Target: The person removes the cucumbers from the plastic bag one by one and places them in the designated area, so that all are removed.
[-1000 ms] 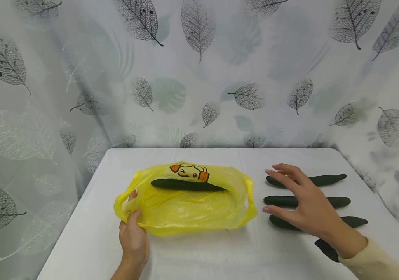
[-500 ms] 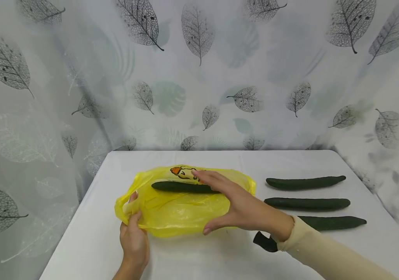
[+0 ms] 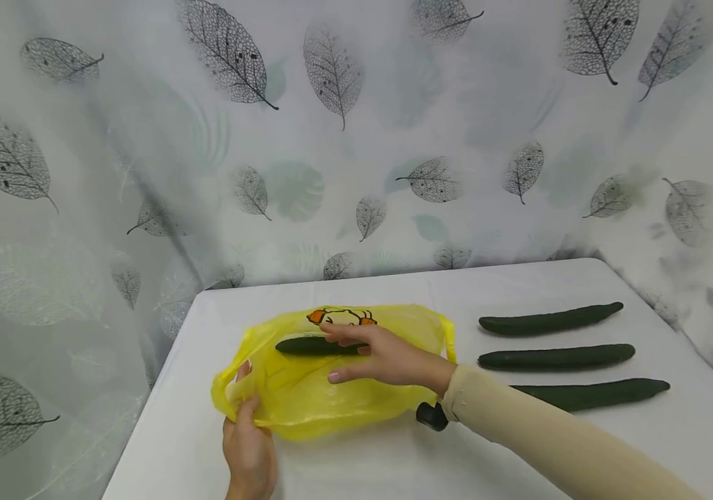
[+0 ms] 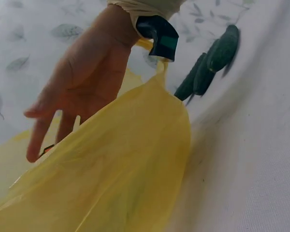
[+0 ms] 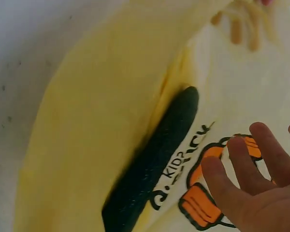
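In the head view a yellow plastic bag (image 3: 306, 410) lies with its mouth spread toward me. My left hand (image 3: 250, 448) grips its left handle, thumb over the plastic. A dark green cucumber (image 3: 309, 345) rests inside, along the bag's printed far wall; the right wrist view shows the cucumber (image 5: 154, 159) beside black lettering. Over the bag's mouth reaches my right hand (image 3: 387, 357), fingers extended and nothing in them, overlapping the cucumber's right end in the head view. In the left wrist view the right hand (image 4: 87, 77) shows its palm and spread fingers above the yellow plastic.
Three more cucumbers lie in a row to the right: a far one (image 3: 550, 321), a middle one (image 3: 556, 357) and a near one (image 3: 606, 394), partly behind the sleeve. A black device (image 3: 432, 417) sits at the right wrist. A leaf-print curtain (image 3: 356, 173) surrounds the white table (image 3: 356, 465).
My right hand has moved left from above the loose cucumbers to the bag's mouth. The left hand keeps its hold on the bag. The head view has tilted slightly.
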`<control>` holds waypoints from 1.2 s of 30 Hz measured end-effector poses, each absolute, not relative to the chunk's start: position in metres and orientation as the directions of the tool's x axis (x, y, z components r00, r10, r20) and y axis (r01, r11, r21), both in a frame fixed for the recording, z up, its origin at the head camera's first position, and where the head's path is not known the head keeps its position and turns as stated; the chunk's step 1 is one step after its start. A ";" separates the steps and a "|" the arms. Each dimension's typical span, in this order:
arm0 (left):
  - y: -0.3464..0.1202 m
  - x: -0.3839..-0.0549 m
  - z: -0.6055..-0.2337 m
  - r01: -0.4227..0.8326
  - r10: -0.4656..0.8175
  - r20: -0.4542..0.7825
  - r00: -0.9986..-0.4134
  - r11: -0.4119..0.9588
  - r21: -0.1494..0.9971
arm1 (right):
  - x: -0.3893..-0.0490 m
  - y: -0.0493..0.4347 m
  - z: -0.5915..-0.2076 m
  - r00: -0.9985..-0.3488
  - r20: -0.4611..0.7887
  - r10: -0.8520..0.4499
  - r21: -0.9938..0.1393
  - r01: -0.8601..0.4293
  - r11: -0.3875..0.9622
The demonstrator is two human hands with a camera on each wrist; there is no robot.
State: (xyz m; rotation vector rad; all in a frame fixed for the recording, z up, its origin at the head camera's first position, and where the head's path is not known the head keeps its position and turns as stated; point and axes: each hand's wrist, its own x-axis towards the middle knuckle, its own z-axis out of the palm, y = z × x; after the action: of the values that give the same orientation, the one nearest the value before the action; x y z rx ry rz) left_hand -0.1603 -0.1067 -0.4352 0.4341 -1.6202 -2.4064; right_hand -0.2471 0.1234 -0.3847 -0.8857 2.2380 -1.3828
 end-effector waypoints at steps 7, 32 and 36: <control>-0.102 -0.160 -0.435 0.027 -0.320 -0.102 -0.942 -0.376 0.926 | -0.261 0.118 -0.405 -0.762 -0.029 -0.646 -0.844 -0.328 0.425; -0.099 -0.160 -0.439 0.019 -0.318 -0.109 -0.942 -0.375 0.927 | -0.266 0.115 -0.432 -0.718 -0.072 -0.692 -0.485 -0.581 0.653; -0.100 -0.160 -0.438 0.008 -0.306 -0.110 -0.946 -0.361 0.933 | -0.264 0.117 -0.431 -0.713 -0.048 -0.700 -0.478 -0.599 0.643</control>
State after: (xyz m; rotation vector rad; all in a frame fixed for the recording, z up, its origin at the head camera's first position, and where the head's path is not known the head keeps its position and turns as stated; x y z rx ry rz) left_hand -0.1600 -0.1002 -0.4380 0.3965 -1.6500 -2.4108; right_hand -0.2641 0.1168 -0.4306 -1.0584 2.6343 -0.6435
